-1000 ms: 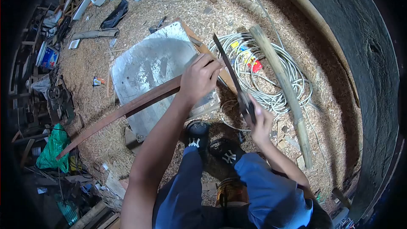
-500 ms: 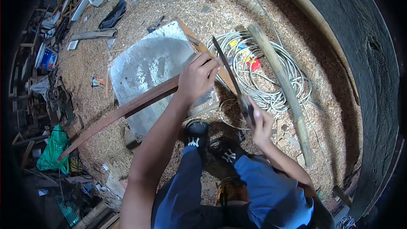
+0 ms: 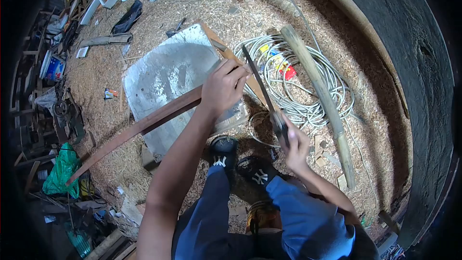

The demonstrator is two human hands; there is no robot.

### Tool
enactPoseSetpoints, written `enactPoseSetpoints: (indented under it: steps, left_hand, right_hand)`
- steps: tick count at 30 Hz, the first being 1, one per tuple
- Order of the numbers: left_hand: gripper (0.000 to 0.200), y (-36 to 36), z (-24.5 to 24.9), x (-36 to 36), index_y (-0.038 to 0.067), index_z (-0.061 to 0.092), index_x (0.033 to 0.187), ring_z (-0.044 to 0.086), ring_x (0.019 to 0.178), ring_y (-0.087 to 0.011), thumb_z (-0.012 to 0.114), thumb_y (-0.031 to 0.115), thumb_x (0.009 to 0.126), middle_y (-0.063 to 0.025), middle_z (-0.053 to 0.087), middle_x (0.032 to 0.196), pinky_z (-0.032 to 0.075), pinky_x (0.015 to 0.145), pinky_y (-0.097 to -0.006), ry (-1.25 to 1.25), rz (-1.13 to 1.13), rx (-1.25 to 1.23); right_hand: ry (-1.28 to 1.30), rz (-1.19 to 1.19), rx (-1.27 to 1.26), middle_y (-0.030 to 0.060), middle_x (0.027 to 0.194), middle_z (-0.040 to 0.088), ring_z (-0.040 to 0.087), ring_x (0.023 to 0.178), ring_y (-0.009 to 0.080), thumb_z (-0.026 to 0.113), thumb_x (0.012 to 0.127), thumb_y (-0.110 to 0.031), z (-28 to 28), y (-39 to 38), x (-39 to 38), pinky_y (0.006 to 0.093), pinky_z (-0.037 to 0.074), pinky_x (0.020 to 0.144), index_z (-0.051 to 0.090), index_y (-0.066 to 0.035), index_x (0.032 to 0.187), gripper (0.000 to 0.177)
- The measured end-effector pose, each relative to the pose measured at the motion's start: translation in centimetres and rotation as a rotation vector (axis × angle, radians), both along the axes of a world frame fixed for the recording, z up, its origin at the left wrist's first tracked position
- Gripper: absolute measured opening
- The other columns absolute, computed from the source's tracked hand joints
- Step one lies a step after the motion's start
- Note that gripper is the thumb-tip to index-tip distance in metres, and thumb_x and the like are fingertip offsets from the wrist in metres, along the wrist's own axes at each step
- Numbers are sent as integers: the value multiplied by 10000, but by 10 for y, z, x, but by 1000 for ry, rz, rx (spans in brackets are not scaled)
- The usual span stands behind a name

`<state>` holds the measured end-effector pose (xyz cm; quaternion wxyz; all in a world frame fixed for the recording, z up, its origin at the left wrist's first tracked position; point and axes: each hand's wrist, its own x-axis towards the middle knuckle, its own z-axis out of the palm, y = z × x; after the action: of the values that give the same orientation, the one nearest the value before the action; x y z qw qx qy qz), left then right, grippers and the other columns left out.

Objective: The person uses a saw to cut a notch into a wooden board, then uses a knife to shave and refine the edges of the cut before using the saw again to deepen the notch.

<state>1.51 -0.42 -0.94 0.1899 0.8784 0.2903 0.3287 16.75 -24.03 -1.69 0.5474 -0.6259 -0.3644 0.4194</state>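
My left hand (image 3: 224, 86) is closed around a long reddish-brown wooden strip (image 3: 139, 126), near its end. The strip slants down to the far left, crossing over a worn grey-white board (image 3: 166, 74) on the ground. In my right hand (image 3: 296, 147) is the dark handle of what looks like a handsaw (image 3: 262, 86), its blade seen nearly edge-on and pointing up and away. The blade passes close beside the fingertips of my left hand and the strip's end.
Coiled pale cable (image 3: 313, 108) lies right of the board, under a wooden pole (image 3: 315, 74). Shavings cover the ground (image 3: 192, 5). A large dark timber (image 3: 409, 67) curves along the right. A green plastic bag (image 3: 62, 171) sits among clutter at left. My shoes (image 3: 257, 171) are below the hands.
The saw has shifted slightly, its tip a little lower and to the right. My left hand and the wooden strip stay almost in place.
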Motion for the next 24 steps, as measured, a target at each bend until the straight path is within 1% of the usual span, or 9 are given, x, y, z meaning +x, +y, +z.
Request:
enactPoseSetpoints:
  steps: [3,6,9,11,14,17,18,21,24]
  left_hand:
    - [77,0,-1,0,28,724,907,648,853,-316,745,54,838,-119,672,913,523,761,-404,-19,-6,-21]
    - [79,-1,2,0,26,720,901,648,854,-316,751,57,835,-122,667,907,524,761,-407,9,-9,-48]
    - [76,0,0,1,24,718,893,649,851,-313,753,60,836,-124,667,904,523,759,-410,-6,20,-29]
    - [81,-3,-2,-1,21,718,893,650,855,-312,756,65,838,-124,668,905,523,760,-411,17,29,-22]
    - [84,-3,-1,-1,17,718,896,647,851,-317,755,69,840,-123,666,907,523,764,-412,0,30,-43]
    - [85,0,-1,1,17,722,902,646,849,-319,752,72,844,-120,664,903,522,768,-413,-2,12,-41]
    - [85,-1,-1,1,17,722,902,646,849,-319,752,72,844,-120,664,903,522,768,-413,-5,14,-40]
    - [86,0,0,-1,23,727,912,647,849,-315,750,76,847,-117,662,897,523,770,-412,40,5,-49]
    - [88,1,-1,-1,27,728,917,647,849,-314,749,77,848,-116,662,899,524,767,-408,21,13,-44]
  right_hand:
    - [78,-79,-20,-72,632,442,379,535,34,462,1094,-240,1,62,-10,225,288,498,544,12,1454,447]
    - [20,-49,-5,-67,631,449,373,528,35,460,1085,-209,2,46,-9,228,293,495,540,19,1455,442]
    - [-1,6,31,-65,631,455,364,524,32,445,1082,-196,-11,-17,-3,228,292,493,539,28,1451,442]
    - [43,-9,-19,-70,626,452,359,520,30,436,1082,-198,-4,-39,0,226,290,491,540,34,1448,446]
    - [59,-12,-30,-75,624,442,361,519,29,449,1090,-223,2,-12,0,226,285,491,546,28,1446,446]
    - [16,-76,-9,-77,634,435,360,527,26,470,1097,-249,-6,54,-10,226,286,493,549,15,1448,446]
    - [57,-82,42,-77,628,428,355,529,26,477,1095,-242,-8,68,-14,223,285,496,547,2,1454,440]
    - [77,-67,-2,-79,626,419,350,531,24,481,1093,-227,-1,55,-10,220,281,498,542,5,1458,437]
    - [32,-33,11,-81,626,415,347,532,25,476,1092,-226,-12,-18,-6,227,284,501,535,16,1460,445]
